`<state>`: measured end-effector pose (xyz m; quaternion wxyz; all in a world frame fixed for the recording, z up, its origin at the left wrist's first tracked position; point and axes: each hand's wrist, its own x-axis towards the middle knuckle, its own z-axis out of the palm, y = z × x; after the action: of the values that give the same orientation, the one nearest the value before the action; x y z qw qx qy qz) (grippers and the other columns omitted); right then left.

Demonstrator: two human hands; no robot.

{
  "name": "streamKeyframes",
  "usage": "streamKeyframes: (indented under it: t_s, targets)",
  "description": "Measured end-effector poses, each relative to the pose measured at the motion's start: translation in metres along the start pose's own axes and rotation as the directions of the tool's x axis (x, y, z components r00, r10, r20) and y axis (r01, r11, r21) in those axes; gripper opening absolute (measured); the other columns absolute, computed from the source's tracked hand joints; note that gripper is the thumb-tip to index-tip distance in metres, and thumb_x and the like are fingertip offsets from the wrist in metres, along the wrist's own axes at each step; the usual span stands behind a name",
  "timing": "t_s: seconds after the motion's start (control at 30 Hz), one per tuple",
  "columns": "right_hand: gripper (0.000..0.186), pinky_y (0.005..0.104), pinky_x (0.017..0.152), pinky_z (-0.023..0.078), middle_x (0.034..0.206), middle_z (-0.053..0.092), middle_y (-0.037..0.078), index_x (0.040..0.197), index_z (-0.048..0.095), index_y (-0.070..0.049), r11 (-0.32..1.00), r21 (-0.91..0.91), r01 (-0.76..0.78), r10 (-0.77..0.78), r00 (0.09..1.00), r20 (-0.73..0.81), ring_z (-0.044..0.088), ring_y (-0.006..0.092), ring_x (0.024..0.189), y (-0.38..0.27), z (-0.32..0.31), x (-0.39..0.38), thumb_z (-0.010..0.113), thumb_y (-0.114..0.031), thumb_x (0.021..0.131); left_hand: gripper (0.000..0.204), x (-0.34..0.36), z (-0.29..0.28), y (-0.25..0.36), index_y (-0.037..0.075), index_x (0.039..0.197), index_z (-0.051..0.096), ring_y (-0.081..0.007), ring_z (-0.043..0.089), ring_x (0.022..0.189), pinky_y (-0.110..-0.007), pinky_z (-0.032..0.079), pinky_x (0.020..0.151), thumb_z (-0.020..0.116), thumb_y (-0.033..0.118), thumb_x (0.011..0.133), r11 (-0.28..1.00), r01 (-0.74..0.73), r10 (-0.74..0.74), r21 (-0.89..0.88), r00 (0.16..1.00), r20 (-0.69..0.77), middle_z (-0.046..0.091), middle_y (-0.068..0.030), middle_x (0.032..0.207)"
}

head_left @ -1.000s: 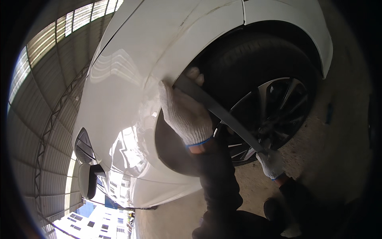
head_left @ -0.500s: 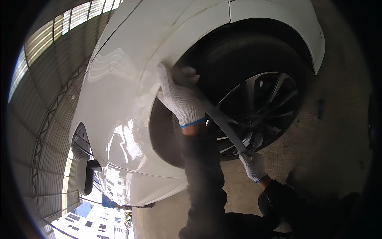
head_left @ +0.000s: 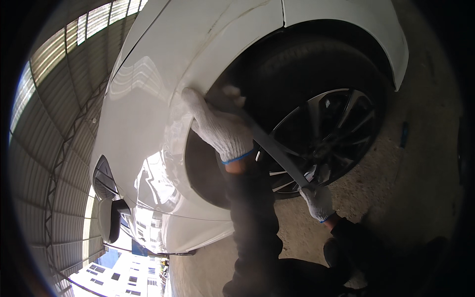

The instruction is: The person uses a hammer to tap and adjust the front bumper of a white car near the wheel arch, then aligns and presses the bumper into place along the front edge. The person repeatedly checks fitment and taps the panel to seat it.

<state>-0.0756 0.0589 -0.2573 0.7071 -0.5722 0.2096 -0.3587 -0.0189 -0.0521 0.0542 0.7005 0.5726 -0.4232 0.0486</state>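
Observation:
A long grey flat strip (head_left: 279, 156) runs diagonally across the wheel (head_left: 329, 126) of a white car from the front fender (head_left: 148, 109). My left hand (head_left: 220, 131), in a white knit glove, is closed around the strip's upper part at the wheel arch, thumb against the painted edge, fingertips partly in shadow inside the arch. My right hand (head_left: 316, 200), gloved alike, grips the strip's lower end beside the bottom of the rim. The strip's upper end is hidden by my left hand and shadow.
The car's side mirror (head_left: 109, 220) is at lower left, with a corrugated metal shed roof (head_left: 49, 148) and a white building (head_left: 123, 274) beyond. A small dark object (head_left: 404, 134) lies on the dusty concrete floor (head_left: 361, 188) right of the wheel.
The view has shifted slightly. Since half a second ago my left hand has slid a little down and left along the arch edge; both hands still hold the strip.

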Motion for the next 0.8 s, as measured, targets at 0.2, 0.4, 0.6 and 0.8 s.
streamKeyframes:
  t_s: [0.2, 0.4, 0.6, 0.8]
  targets:
    - [0.041, 0.0357, 0.056, 0.046, 0.062, 0.063, 0.013, 0.087, 0.070, 0.000, 0.993, -0.012, -0.114, 0.114, 0.993, -0.042, 0.062, 0.0228, 0.057, -0.027, -0.038, -0.006, 0.066, -0.040, 0.095, 0.055, 0.004, 0.012, 0.003, 0.003, 0.121, 0.055, -0.0203, 0.065, 0.075, -0.031, 0.051, 0.063, 0.062, 0.052, 0.097, 1.000, 0.030, -0.030, 0.005, 1.000, -0.004, 0.060, -0.0074, 0.092]
    - [0.038, 0.0349, 0.057, 0.048, 0.069, 0.069, 0.012, 0.091, 0.072, 0.000, 0.995, -0.024, -0.092, 0.092, 0.996, 0.001, 0.066, 0.0235, 0.061, -0.031, -0.048, 0.001, 0.069, -0.037, 0.094, 0.051, 0.003, 0.007, -0.003, 0.001, 0.117, 0.059, -0.0195, 0.065, 0.076, -0.030, 0.051, 0.063, 0.064, 0.048, 0.097, 0.999, -0.016, 0.016, -0.028, 0.999, 0.029, 0.062, -0.0073, 0.090]
    - [0.035, 0.0369, 0.060, 0.051, 0.076, 0.070, 0.011, 0.100, 0.070, -0.001, 0.998, -0.033, 0.061, -0.062, 0.998, -0.023, 0.067, 0.0276, 0.065, -0.008, -0.040, 0.013, 0.071, -0.035, 0.094, 0.036, 0.001, 0.013, -0.001, -0.002, 0.103, 0.064, -0.0199, 0.064, 0.066, -0.032, 0.052, 0.059, 0.072, 0.032, 0.093, 0.994, -0.076, 0.076, -0.082, 0.997, -0.014, 0.067, -0.0116, 0.076]
    - [0.043, 0.0387, 0.060, 0.051, 0.079, 0.071, 0.012, 0.108, 0.068, -0.002, 0.975, -0.192, 0.116, -0.122, 0.992, -0.022, 0.068, 0.0304, 0.068, 0.006, -0.035, 0.021, 0.069, -0.043, 0.093, 0.045, 0.003, 0.005, -0.007, 0.000, 0.114, 0.062, -0.0174, 0.065, 0.073, -0.030, 0.050, 0.064, 0.066, 0.042, 0.096, 0.998, -0.060, 0.060, -0.011, 0.998, 0.007, 0.066, -0.0087, 0.085]
